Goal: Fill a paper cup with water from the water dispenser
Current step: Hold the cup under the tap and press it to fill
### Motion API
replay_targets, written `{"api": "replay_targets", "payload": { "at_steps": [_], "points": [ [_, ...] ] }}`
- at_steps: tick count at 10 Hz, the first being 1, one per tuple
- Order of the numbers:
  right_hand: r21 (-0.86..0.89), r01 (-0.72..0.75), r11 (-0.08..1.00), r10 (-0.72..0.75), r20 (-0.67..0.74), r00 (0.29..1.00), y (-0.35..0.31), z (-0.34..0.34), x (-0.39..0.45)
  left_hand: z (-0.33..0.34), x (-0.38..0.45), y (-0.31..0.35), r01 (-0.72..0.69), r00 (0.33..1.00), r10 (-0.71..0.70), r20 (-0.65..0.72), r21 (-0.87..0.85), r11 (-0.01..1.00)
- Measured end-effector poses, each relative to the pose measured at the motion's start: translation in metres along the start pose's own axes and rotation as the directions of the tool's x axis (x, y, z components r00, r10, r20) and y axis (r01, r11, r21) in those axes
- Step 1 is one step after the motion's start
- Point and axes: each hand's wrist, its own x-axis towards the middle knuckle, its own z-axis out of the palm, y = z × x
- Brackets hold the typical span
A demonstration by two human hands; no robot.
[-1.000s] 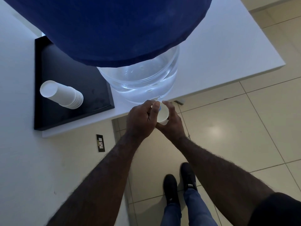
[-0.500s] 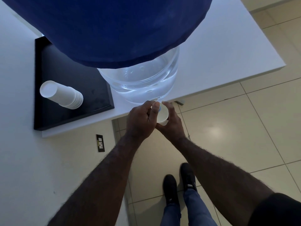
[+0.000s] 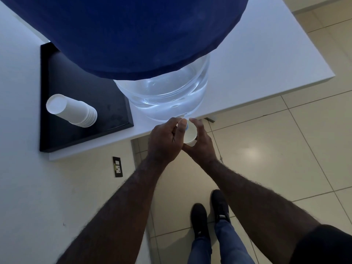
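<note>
Wrapped around the paper cup (image 3: 190, 134), the right hand (image 3: 202, 144) holds it just under the small blue tap (image 3: 187, 126) at the base of the water dispenser (image 3: 167, 100), off the worktop (image 3: 257, 60) edge, while the left hand (image 3: 164, 141) closes its fingertips (image 3: 182, 123) on that tap. Filling looks under way, judging by the pose, though neither a stream nor the water level can be made out, so finishing and releasing the tap remain. No brand, label or writing is readable anywhere.
</note>
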Motion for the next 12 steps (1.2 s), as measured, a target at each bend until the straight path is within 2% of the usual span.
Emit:
{"api": "replay_targets", "payload": {
  "at_steps": [3, 12],
  "points": [
    [0.002, -0.011, 1.0, 0.011, -0.002, 1.0, 0.0011, 0.0017, 0.0007, -0.0009, -0.0003, -0.0013, 0.032, 0.999, -0.032, 0.005, -0.011, 0.999],
    [0.013, 0.021, 1.0, -0.021, -0.008, 1.0, 0.0027, 0.0029, -0.0003, 0.0003, -0.0009, -0.0019, 0.012, 1.0, -0.012, -0.021, -0.015, 1.0]
  ]
}}
